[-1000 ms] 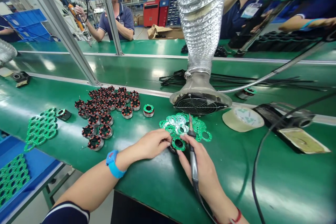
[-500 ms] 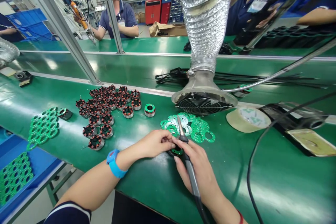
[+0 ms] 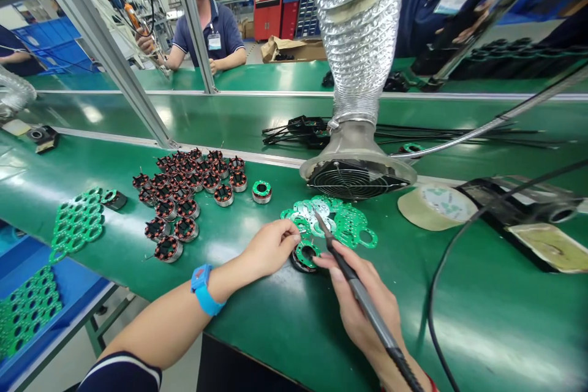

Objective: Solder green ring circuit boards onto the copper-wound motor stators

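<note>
Left hand [image 3: 271, 248] pinched on the left edge of a green ring board [image 3: 305, 252] atop a stator, near the bench front. Just right, right hand [image 3: 362, 300] clamped round a soldering iron [image 3: 356, 288], long axis running near-right to far-left, tip just beyond the board.

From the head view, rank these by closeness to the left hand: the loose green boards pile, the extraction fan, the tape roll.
From the left hand:
1. Green boards pile, just beyond the fingertips, slightly right.
2. Extraction fan, farther back behind the pile.
3. Tape roll, far right.
</note>
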`<state>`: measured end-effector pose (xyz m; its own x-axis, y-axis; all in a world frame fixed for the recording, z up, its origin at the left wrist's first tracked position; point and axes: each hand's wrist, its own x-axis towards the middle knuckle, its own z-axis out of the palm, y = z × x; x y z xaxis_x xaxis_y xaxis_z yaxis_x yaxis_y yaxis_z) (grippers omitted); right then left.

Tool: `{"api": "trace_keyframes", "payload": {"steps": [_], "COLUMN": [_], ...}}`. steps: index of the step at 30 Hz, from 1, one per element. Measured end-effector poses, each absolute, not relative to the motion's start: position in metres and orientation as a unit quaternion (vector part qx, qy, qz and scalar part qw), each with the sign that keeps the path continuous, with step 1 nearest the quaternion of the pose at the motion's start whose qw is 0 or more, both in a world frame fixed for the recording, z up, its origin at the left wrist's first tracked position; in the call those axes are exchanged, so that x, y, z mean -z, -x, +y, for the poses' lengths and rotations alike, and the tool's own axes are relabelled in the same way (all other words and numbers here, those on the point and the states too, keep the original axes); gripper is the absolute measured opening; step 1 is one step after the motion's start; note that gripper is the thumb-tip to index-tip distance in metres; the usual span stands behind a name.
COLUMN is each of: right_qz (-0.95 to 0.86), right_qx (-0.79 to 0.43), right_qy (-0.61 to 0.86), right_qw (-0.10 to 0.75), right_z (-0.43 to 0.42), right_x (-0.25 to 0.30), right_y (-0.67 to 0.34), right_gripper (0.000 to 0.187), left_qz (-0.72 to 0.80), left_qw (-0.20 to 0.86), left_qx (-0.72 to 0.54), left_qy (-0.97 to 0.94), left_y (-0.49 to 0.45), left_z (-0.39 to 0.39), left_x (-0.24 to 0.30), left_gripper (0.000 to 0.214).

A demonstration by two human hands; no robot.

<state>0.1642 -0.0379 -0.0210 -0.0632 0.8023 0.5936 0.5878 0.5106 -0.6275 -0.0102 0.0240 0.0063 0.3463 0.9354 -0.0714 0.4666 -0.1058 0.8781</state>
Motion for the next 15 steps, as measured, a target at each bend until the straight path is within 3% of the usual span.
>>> {"api": "trace_keyframes", "payload": {"steps": [8,15], "right_qz": [-0.626,-0.653], "right_qx": [-0.181,-0.174], "right_qy": [0.508,0.484], "right_qw": [0.564,0.556], "right_z": [-0.048,-0.051], "right_x": [0.022,0.020], "right_y": [-0.175,-0.177], "right_gripper": [0.023,0.019], "left_qz": [0.510,0.513], "left_qw": [0.379,0.370], "left_qx": [-0.223,-0.216], "left_qy": [-0.740,-0.744], "left_y": [0.011,0.010], "left_z": [0.027,0.027], "left_x": [-0.014,-0.016], "left_gripper": [0.012,0.012]}}
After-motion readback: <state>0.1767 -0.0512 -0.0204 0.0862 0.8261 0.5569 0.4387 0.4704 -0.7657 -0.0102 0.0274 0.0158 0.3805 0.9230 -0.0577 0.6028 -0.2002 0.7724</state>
